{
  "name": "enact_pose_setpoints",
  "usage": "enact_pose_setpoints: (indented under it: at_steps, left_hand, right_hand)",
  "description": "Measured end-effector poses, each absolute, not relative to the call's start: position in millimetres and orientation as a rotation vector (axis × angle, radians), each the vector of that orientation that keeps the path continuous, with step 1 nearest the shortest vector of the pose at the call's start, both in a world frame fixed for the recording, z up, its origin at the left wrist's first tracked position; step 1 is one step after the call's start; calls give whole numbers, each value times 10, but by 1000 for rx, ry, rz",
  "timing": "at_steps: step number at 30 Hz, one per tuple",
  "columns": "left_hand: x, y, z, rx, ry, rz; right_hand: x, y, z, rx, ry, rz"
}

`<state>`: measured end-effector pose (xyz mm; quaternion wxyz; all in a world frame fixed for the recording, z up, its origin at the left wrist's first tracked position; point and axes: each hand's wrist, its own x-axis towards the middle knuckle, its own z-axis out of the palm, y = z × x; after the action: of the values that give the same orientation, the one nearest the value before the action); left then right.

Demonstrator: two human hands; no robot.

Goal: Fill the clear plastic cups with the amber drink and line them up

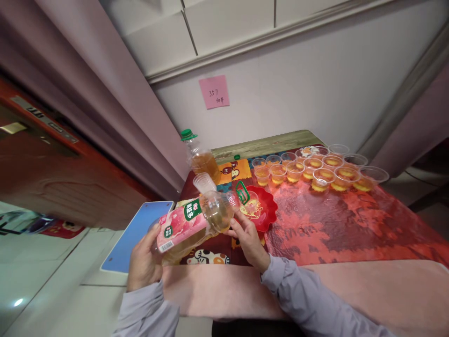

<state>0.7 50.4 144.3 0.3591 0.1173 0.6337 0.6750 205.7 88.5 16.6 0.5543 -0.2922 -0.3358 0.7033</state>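
A large clear bottle with a pink label [184,222] is tilted nearly on its side, its neck pointing right and slightly up. My left hand [144,257] grips its base end. Near the neck, the fingers of my right hand [247,234] hold the bottle's shoulder from below. The bottle's open mouth is over a red scalloped dish [268,210], and a green ring-shaped piece [242,193] shows beside the mouth. Some pale liquid is inside the bottle. Behind it are stacked clear cups [204,182].
Several clear cups with yellow-orange contents [323,178] stand in rows at the back right. A second bottle with a green cap [203,161] stands at the back left. A small green cap [236,157] lies near the wall. A blue stool [140,234] is at the left.
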Motion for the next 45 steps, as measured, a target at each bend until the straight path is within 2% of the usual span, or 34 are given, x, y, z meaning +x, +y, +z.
enact_pose_setpoints:
  at_steps: [45]
  left_hand:
    - [-55,510,1452,395,1668,1731]
  right_hand:
    - [2087,901,202,-623,-795,1676]
